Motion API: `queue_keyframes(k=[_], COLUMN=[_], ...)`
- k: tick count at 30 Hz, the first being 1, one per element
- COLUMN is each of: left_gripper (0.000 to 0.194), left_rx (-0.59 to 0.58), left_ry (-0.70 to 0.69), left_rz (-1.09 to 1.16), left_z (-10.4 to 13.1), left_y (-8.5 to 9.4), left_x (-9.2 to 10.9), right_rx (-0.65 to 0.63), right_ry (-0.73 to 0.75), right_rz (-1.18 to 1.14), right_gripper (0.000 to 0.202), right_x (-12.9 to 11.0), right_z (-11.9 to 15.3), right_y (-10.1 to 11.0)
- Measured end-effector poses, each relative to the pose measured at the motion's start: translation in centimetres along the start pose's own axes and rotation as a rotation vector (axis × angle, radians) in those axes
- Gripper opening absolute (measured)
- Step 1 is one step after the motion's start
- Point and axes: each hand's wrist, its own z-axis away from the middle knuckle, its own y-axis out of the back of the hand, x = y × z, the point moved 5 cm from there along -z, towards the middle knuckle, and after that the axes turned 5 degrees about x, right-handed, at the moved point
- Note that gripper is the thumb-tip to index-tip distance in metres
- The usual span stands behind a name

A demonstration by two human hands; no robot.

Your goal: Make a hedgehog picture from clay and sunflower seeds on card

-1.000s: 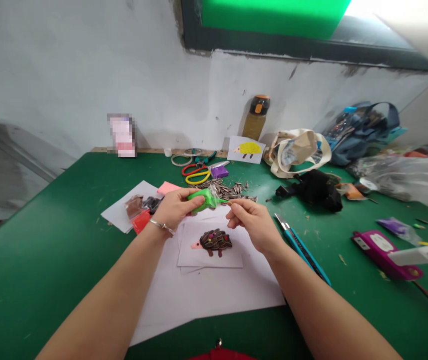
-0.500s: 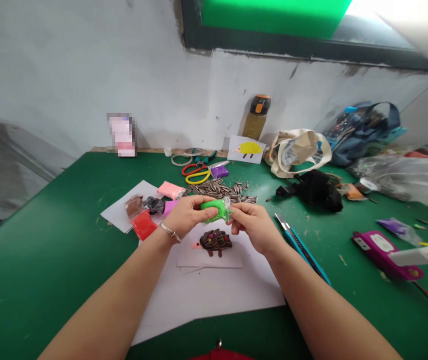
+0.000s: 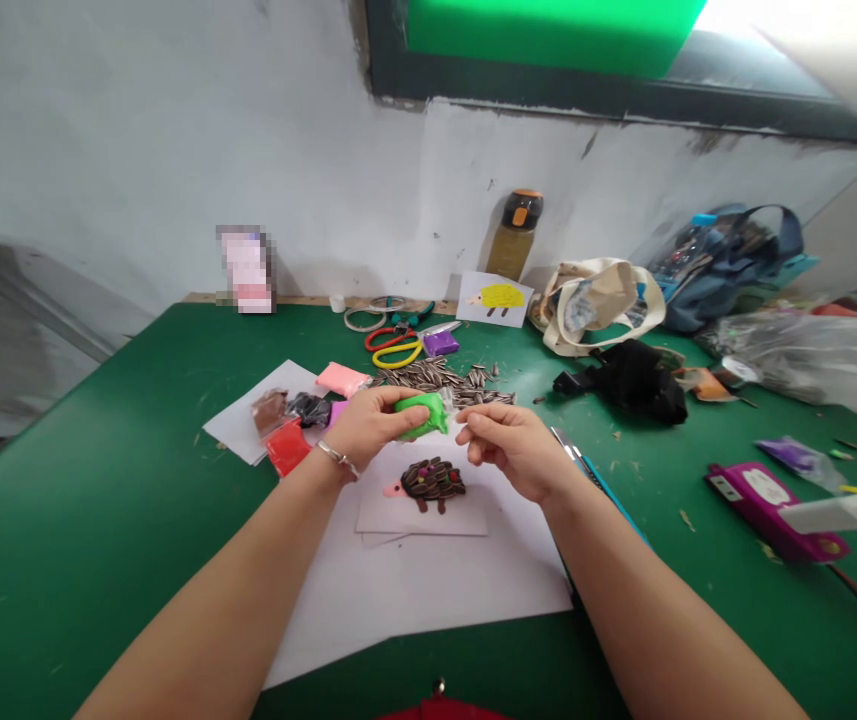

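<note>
My left hand point(image 3: 368, 425) grips a clear packet of bright green modelling clay point(image 3: 422, 415) above the paper. A short gap to the right, my right hand point(image 3: 507, 442) has thumb and forefinger pinched together; whatever may be between the tips is too small to make out. Below both hands lies a white card point(image 3: 390, 515) bearing a hedgehog point(image 3: 434, 480) with a pink face, brown feet and a back of dark seeds dotted with small coloured bits. The card rests on a large white sheet of paper point(image 3: 428, 590).
Sunflower seeds point(image 3: 435, 376) are heaped behind the hands, near scissors point(image 3: 396, 352). Packets of clay, including a red one point(image 3: 288, 447), lie at left. A blue cutter point(image 3: 608, 485) sits beside my right forearm. A purple glue gun point(image 3: 765, 510) lies farther right; a bottle point(image 3: 516, 235) stands against the wall.
My right hand has come away from the green clay packet and moved slightly right, leaving a gap. My left hand still grips the packet and has shifted slightly left.
</note>
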Motion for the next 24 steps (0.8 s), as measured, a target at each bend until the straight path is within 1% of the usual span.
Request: queue_keyframes(k=[2, 3, 6, 8, 9, 10, 12, 14, 15, 16, 18, 21, 24], left_gripper=[0.036, 0.037, 0.033, 0.036, 0.038, 0.04, 0.042, 0.041, 0.039, 0.036, 0.033, 0.029, 0.028], left_rx=[0.07, 0.124, 0.336, 0.453, 0.485, 0.499, 0.528, 0.588, 0.618, 0.639, 0.635, 0.571, 0.534], left_ry=[-0.011, -0.019, -0.096, -0.115, -0.122, -0.162, -0.282, -0.406, -0.447, -0.455, -0.429, -0.38, -0.325], left_rz=[-0.075, -0.145, -0.541, -0.744, -0.816, -0.867, -0.935, -0.938, -0.911, -0.86, -0.732, -0.633, -0.582], left_z=[-0.2, -0.3, -0.8, -1.1, -1.2, -1.4, -1.4, -0.9, -0.5, -0.1, 0.5, 1.3, 1.6], left_y=[0.9, 1.6, 4.0, 5.4, 5.9, 6.2, 6.1, 5.7, 5.4, 5.0, 4.3, 3.3, 3.0], left_x=[0.0, -0.1, -0.3, -0.6, -0.8, -0.9, -0.5, 0.2, 0.7, 1.1, 1.7, 2.3, 2.5], right_rx=[0.033, 0.048, 0.089, 0.107, 0.114, 0.117, 0.122, 0.126, 0.127, 0.128, 0.135, 0.132, 0.132], right_ry=[0.004, 0.014, 0.06, 0.095, 0.109, 0.115, 0.104, 0.071, 0.06, 0.058, 0.087, 0.142, 0.18], right_rz=[-0.023, -0.028, 0.005, 0.046, 0.059, 0.064, 0.058, 0.046, 0.041, 0.039, 0.056, 0.149, 0.225], right_gripper=[0.03, 0.03, 0.024, 0.026, 0.028, 0.028, 0.027, 0.026, 0.027, 0.029, 0.029, 0.023, 0.031], right_x=[-0.1, 0.0, 0.0, 0.0, -0.1, -0.1, 0.0, 0.2, 0.4, 0.4, 0.4, 0.1, -0.2], right_z=[0.0, 0.0, -0.2, -0.2, -0.3, -0.3, -0.3, -0.3, -0.3, -0.3, -0.2, -0.1, 0.0], right_y=[0.2, 0.3, 0.5, 0.6, 0.6, 0.6, 0.6, 0.5, 0.3, 0.2, 0.0, -0.2, -0.2])
